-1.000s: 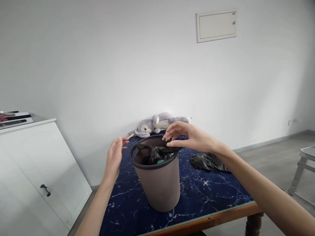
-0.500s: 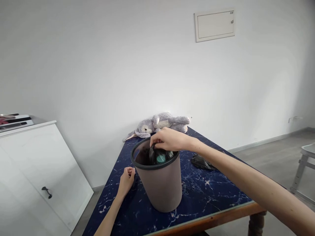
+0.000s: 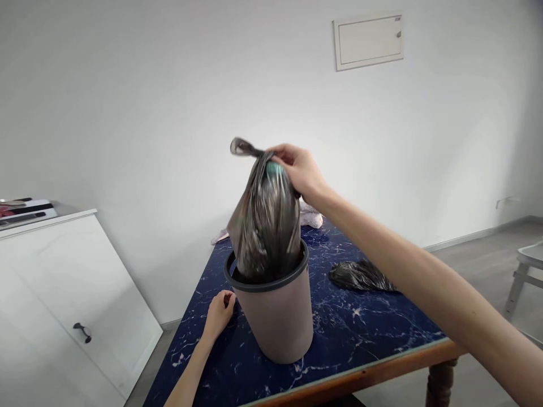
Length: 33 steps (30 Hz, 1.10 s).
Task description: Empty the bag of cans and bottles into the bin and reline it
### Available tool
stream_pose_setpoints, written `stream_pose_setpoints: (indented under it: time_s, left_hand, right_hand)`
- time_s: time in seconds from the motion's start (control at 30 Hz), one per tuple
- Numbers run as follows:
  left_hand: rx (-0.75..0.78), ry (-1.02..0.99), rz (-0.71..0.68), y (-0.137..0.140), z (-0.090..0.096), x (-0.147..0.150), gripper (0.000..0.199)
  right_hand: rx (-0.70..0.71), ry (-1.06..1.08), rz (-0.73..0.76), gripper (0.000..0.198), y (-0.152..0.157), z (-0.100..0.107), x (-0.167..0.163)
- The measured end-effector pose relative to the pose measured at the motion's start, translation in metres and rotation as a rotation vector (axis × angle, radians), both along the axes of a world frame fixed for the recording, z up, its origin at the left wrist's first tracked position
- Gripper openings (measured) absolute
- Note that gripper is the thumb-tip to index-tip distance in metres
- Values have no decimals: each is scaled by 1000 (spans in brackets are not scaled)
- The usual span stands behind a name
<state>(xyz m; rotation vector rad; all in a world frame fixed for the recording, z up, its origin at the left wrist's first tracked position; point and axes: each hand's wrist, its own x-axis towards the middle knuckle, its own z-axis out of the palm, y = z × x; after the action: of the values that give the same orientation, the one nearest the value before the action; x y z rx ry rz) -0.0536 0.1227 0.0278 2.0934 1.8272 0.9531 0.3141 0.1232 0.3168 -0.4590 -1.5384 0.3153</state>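
Observation:
A full, tied black garbage bag (image 3: 267, 220) hangs from my right hand (image 3: 297, 169), whose fingers are closed at its knotted top. Something greenish shows through the thin plastic near the knot. The bag's lower end is still inside the grey-brown trash can (image 3: 278, 325), below its dark rim. My left hand (image 3: 219, 312) lies on the table left of the can, fingers curled in; nothing shows in them. To the right of the can, partly behind my right forearm, lies another crumpled black plastic bag (image 3: 360, 275).
The can stands on a dark blue marble-patterned table (image 3: 339, 339) with a wooden edge. A plush toy (image 3: 311, 219) at the back is mostly hidden by the bag. A white cabinet (image 3: 63, 294) stands left; part of a chair (image 3: 526, 265) shows at right.
My right hand has risen from inside the can, lifting the tied garbage bag mostly above the rim. My left hand has barely moved.

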Motion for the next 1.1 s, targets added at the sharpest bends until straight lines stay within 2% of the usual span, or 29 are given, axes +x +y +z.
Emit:
stream_pose_setpoints:
  time_s: [0.13, 0.2, 0.27, 0.37, 0.5, 0.67, 0.8, 0.93, 1.1]
  left_hand:
    - [0, 31, -8, 2, 0, 1, 21]
    - [1, 39, -3, 3, 0, 1, 22]
    - [2, 42, 3, 3, 0, 1, 23]
    - [0, 45, 4, 3, -1, 1, 23]
    - [-4, 59, -10, 5, -3, 2, 23]
    - [-2, 87, -26, 8, -5, 1, 21]
    - [4, 102, -32, 8, -6, 0, 21]
    - [9, 109, -35, 6, -6, 0, 24]
    - [12, 111, -33, 6, -6, 0, 24]
  right_hand:
    - [-79, 292, 25, 23, 47, 21, 46]
    - [-118, 422, -27, 23, 66, 17, 77]
    - [-145, 520, -107, 23, 79, 3, 108]
    - [-157, 596, -222, 21, 90, -33, 145]
    - [-225, 613, -368, 19, 99, -93, 165]
    - [-321, 598, -387, 23, 108, -167, 167]
    - [-409, 561, -368, 23, 115, -218, 171]
    - [-521, 546, -407, 22, 119, -259, 186]
    - [-712, 487, -496, 28, 123, -292, 213]
